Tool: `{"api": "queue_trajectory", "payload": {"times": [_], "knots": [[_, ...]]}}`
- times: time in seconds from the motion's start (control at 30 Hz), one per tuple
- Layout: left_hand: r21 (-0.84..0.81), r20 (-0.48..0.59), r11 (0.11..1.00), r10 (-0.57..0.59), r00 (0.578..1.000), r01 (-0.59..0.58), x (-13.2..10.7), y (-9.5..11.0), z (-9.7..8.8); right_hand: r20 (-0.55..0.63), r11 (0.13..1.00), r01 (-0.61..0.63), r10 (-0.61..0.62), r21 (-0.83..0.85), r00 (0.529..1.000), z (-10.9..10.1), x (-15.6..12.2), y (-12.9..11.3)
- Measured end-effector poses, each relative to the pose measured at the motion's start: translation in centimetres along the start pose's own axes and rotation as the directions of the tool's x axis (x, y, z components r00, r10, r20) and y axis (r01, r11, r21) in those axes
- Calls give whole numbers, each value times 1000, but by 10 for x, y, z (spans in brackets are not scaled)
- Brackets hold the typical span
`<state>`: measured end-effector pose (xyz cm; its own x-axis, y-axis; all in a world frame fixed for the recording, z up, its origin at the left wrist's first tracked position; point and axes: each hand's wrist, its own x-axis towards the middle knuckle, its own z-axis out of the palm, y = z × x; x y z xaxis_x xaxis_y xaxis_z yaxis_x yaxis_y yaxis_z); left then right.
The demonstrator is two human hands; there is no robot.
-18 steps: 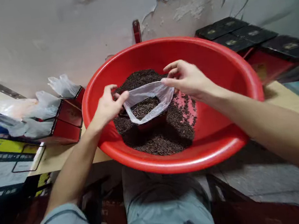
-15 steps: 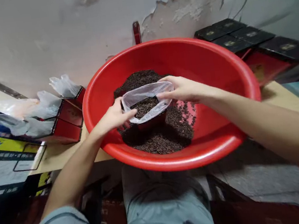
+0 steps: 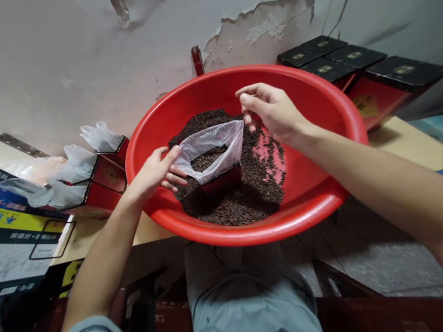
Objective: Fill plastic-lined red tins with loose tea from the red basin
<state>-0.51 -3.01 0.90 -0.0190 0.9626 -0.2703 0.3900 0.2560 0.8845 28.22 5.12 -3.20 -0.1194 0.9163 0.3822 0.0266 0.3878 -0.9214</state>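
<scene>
A large red plastic basin (image 3: 316, 205) holds a heap of dark, loose tea-like leaves (image 3: 235, 207). On the heap stands a dark red box (image 3: 223, 181) lined with a clear plastic bag (image 3: 232, 141), whose mouth is spread wide above the rim. More of the dark leaves lie inside the bag. At the bag's left edge is my left hand (image 3: 156, 172), fingers apart, its thumb close to the plastic; whether it touches, I cannot tell. My right hand (image 3: 273, 110) hovers above and right of the bag, holding nothing visible, its fingers loosely curled and apart.
Several red boxes with plastic bags sticking out (image 3: 102, 173) stand left of the basin. To its right are several red boxes with black lids (image 3: 400, 71). The pale tabletop (image 3: 415, 146) lies beneath, against a peeling wall (image 3: 260, 25). A printed carton (image 3: 6, 238) is at far left.
My right hand has let go of the bag's right edge and risen away. My left hand has loosened from the left edge and moved slightly left. The view has shifted a little.
</scene>
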Motion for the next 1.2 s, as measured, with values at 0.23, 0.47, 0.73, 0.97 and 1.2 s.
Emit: {"api": "queue_trajectory", "payload": {"times": [0.23,0.47,0.73,0.97,1.2], "knots": [[-113,25,994,-8,1000,10,7,7,16,242,989,-113,133,-97,961,3,-5,16],[-16,-208,894,435,876,-448,-3,13,-19,42,996,67,-65,-64,997,4,0,4],[740,512,82,575,638,-667,-9,-8,13,95,815,451,-449,-363,888,4,-17,-13],[690,209,351,741,639,-633,-10,19,-2,103,824,413,-406,-389,908,4,-18,-19],[496,-57,763,506,861,-415,-7,16,-28,299,980,51,10,-194,954,-14,-1,8]]}}
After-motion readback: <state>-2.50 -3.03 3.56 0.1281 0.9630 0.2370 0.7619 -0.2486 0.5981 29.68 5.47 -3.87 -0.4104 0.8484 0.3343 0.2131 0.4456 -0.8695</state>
